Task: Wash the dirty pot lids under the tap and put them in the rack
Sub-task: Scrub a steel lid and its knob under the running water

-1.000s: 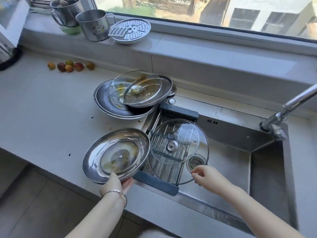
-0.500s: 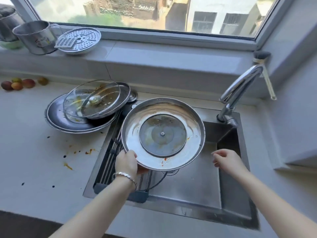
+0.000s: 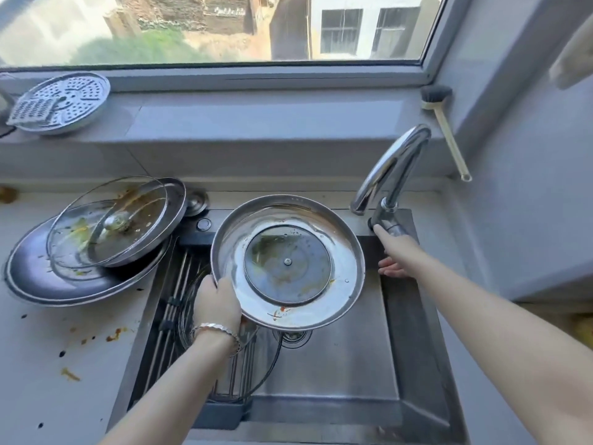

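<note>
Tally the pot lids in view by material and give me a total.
Steel lids: 3 (held lid in the left hand; large lid and smaller lid in the stack)
Glass lids: 2 (top lid on the stack; racked lid in the rack)
Total: 5; the stack may hide more.

**Place:** domestic kitchen, washing-up corner.

**Landmark:** stainless-steel sink [image 3: 337,364] set into a pale counter [image 3: 38,396].

- Behind the sink, right: chrome swan-neck tap [image 3: 394,162].
- Inside the sink, left half: wire draining rack [image 3: 179,274].
- Over the sink: steel pot lid [image 3: 288,261], greasy.
- Left of the sink, on the counter: stacked pot lids [image 3: 112,226], glass and steel, food-smeared, with sauce spatters nearby.
- Behind the sink: grey sill [image 3: 256,123] under a window [image 3: 208,27] onto houses and grass.
- On the sill, left: perforated steamer plate [image 3: 61,102].
- On the sill, right: long-handled dish brush [image 3: 446,130].
</note>
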